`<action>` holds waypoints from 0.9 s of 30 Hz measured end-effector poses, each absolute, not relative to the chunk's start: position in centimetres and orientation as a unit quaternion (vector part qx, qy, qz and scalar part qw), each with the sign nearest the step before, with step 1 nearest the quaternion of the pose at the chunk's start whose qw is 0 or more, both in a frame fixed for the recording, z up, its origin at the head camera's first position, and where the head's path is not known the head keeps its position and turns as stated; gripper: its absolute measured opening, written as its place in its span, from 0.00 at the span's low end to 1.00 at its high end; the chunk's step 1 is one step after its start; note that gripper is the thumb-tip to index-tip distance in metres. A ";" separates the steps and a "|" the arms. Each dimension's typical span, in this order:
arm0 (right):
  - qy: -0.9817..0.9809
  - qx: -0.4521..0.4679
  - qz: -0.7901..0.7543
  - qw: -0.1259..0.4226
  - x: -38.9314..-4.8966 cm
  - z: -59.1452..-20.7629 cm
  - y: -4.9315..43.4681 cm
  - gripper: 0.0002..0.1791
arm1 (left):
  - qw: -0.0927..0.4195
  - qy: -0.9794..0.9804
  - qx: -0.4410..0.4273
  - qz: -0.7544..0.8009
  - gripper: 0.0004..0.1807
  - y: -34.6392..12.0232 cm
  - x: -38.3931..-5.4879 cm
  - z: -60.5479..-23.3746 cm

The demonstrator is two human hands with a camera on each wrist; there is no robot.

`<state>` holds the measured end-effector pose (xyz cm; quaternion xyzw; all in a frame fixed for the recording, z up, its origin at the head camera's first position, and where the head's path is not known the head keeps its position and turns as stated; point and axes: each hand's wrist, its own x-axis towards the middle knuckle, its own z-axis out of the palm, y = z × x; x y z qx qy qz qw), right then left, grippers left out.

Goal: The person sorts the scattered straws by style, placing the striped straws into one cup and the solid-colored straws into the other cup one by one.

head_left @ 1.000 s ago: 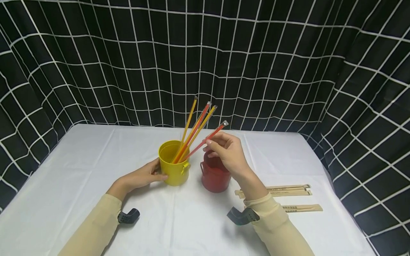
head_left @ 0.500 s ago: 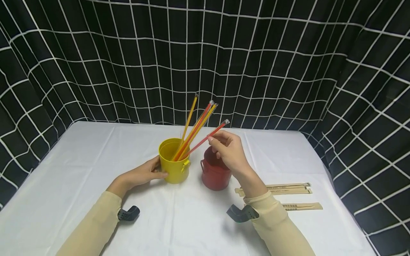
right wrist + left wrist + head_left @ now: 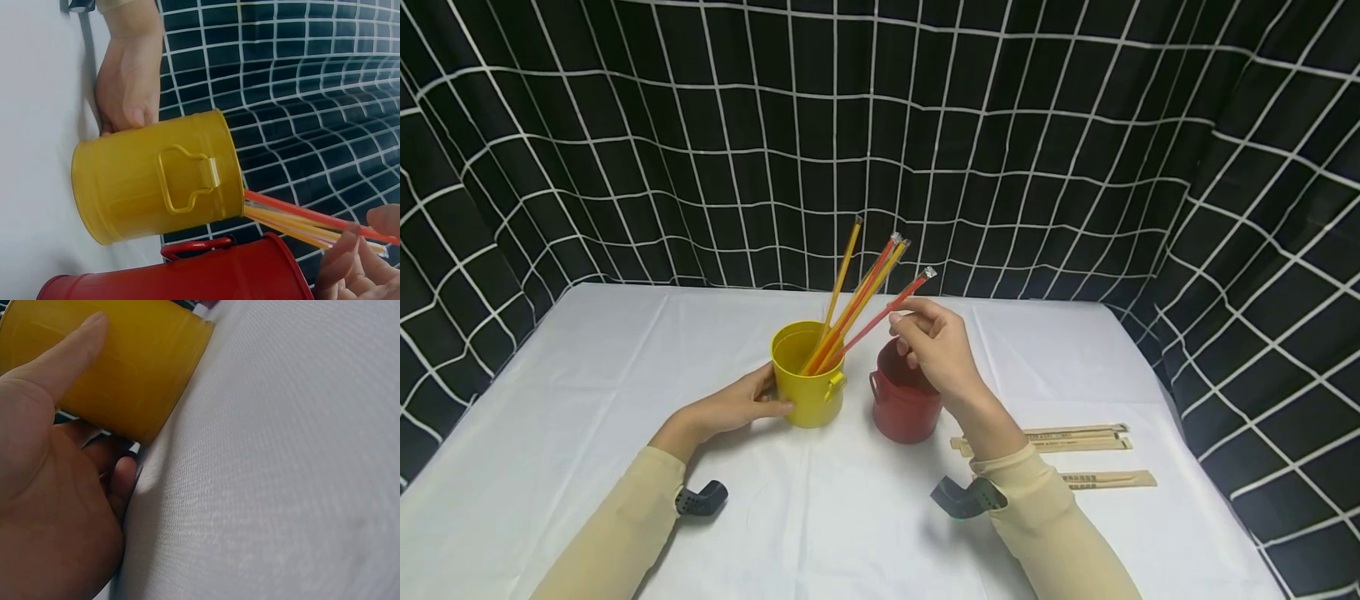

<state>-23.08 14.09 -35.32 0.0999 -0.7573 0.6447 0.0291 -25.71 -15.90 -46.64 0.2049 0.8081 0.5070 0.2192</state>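
Note:
My left hand (image 3: 733,407) grips a yellow pail (image 3: 808,400) low on its left side, the thumb across its front. Several long, thin, yellow and orange-red straws (image 3: 874,283) with clear wrapper ends lean to the right inside it. My right hand (image 3: 942,346) pinches a red straw (image 3: 913,287) between thumb and index finger, its lower end inside the yellow pail's rim. Beneath that hand stands a red pail (image 3: 906,408), partly covered by it. In the right wrist view, the fingertips (image 3: 344,250) lie beside the red straw, close to the yellow straws.
Paper-wrapped chopsticks (image 3: 1078,438) lie on the white cloth right of the red pail, with another wrapped pair (image 3: 1108,479) nearer me. My right forearm partly covers them. A black curtain (image 3: 850,125) with white grid lines borders the table (image 3: 625,375).
The red straw's upper end has risen slightly and my right fingers have shifted a little up along it. The left hand still holds the yellow pail in the same place.

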 end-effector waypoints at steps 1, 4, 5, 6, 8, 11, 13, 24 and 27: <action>-0.757 0.101 0.645 0.030 -23.1 -35.3 14.1 0.19 | 0.220 0.808 0.204 0.507 0.49 -15.9 -25.7 -46.6; -0.752 0.103 0.650 0.034 -23.2 -35.2 14.2 0.20 | 0.219 0.809 0.207 0.505 0.49 -15.9 -25.7 -46.6; -0.751 0.104 0.651 0.035 -23.2 -35.2 14.3 0.20 | 0.219 0.808 0.206 0.506 0.49 -15.9 -25.7 -46.6; -0.749 0.105 0.653 0.035 -23.2 -35.2 14.3 0.19 | 0.219 0.808 0.206 0.506 0.49 -15.9 -25.7 -46.5; -0.748 0.106 0.654 0.035 -23.3 -35.1 14.4 0.19 | 0.217 0.809 0.208 0.505 0.49 -16.0 -25.6 -46.5; -0.749 0.107 0.653 0.035 -23.3 -35.0 14.6 0.19 | 0.218 0.809 0.206 0.506 0.49 -16.0 -25.5 -46.4; -0.751 0.105 0.651 0.037 -23.3 -34.9 14.8 0.18 | 0.219 0.808 0.207 0.506 0.49 -16.0 -25.4 -46.4; -0.744 0.109 0.658 0.053 -23.4 -34.5 16.1 0.16 | 0.220 0.796 0.219 0.519 0.48 -15.7 -25.3 -46.3; -0.744 0.115 0.654 0.066 -23.4 -34.3 16.8 0.14 | 0.220 0.799 0.219 0.514 0.49 -15.7 -25.4 -46.3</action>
